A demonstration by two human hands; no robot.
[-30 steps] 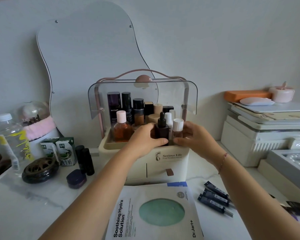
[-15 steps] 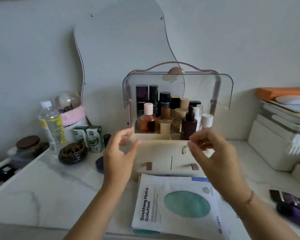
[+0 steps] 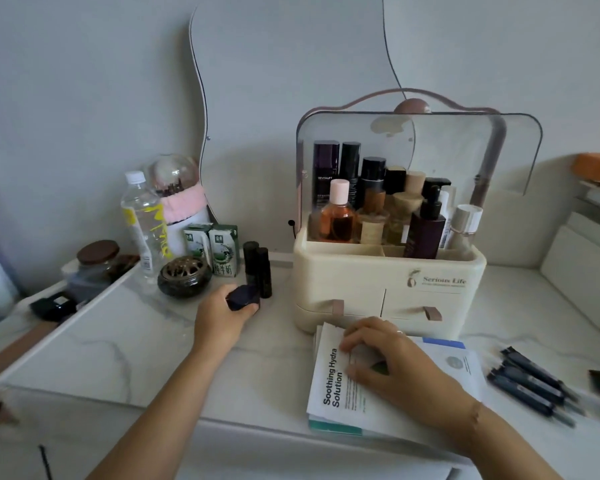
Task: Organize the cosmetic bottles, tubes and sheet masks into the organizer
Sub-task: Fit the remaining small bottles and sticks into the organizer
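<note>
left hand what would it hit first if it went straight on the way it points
Probably the two slim black bottles standing just beyond the dark jar that the left hand grips, though depth is unclear.

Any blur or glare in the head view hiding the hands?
Head view: soft even light; dark tubes at right are motion-smeared; clear lid shows faint reflections; left hand gripping the small dark jar and right hand on the sheet masks read clearly.
</note>
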